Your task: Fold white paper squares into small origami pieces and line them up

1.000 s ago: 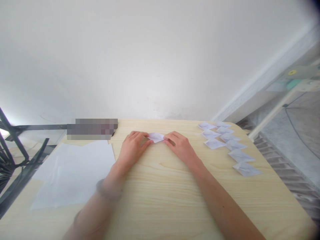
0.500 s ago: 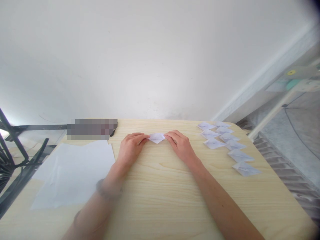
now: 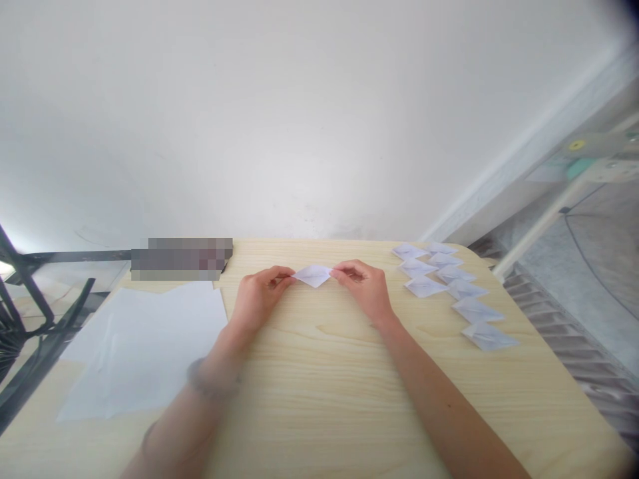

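Between my hands is a small white folded paper diamond (image 3: 313, 275), with a crease or slit along its middle. My left hand (image 3: 260, 293) pinches its left tip between thumb and fingers. At the opposite tip, the thumb and fingers of my right hand (image 3: 363, 286) are closed on the paper. Both hands rest low over the wooden table (image 3: 319, 386). Several similar folded paper diamonds (image 3: 424, 287) lie in two slanting columns to the right of my right hand.
White paper sheets (image 3: 144, 346) overlap on the left of the table. Behind them is a dark object (image 3: 180, 259) blurred by pixels. A white wall (image 3: 309, 120) rises along the table's far edge. Black metal bars (image 3: 44, 352) stand at the left, and a pale pole (image 3: 539, 229) at the right.
The paper diamond now shows more of its upper half and looks flatter and wider. My fingers have shifted slightly outward at its tips, with the right fingers more arched.
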Motion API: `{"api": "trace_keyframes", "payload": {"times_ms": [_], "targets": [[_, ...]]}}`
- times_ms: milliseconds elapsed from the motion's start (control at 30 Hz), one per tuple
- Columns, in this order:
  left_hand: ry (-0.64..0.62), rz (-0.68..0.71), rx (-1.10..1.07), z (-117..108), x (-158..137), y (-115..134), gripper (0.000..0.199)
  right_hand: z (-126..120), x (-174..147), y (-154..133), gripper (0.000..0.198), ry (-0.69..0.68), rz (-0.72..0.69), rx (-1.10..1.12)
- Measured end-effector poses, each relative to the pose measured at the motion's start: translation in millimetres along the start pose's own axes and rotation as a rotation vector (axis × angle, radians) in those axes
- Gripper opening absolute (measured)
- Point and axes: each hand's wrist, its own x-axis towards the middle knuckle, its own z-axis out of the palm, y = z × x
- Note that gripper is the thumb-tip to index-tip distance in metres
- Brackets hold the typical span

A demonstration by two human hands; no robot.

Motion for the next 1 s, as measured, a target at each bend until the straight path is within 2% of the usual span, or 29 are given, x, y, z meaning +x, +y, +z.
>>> {"api": "trace_keyframes", "payload": {"times_ms": [133,367,600,733,1000], "targets": [[-0.009,0.006,-0.071,1.5,0.6,2.0,0.022,0.7,-0.3,-1.3,0.022,-0.032,-0.022,0.008],[-0.005,0.082,-0.064,1.2,0.6,4.5,0.018,2.9,-1.0,-0.3,0.019,-0.028,-0.056,-0.017],[-0.018,0.019,-0.093,3.0,0.8,2.0,0.026,0.9,-1.4,0.1,0.022,0.020,0.002,0.016],[-0.052,0.012,-0.041,4.0,1.4,3.3,0.032,-0.6,-2.2,1.1,0.022,0.068,0.019,0.016],[-0.067,0.196,0.130,7.6,-2.0,8.9,0.021,-6.8,-6.8,-6.0,0.030,0.147,0.107,0.027]]}}
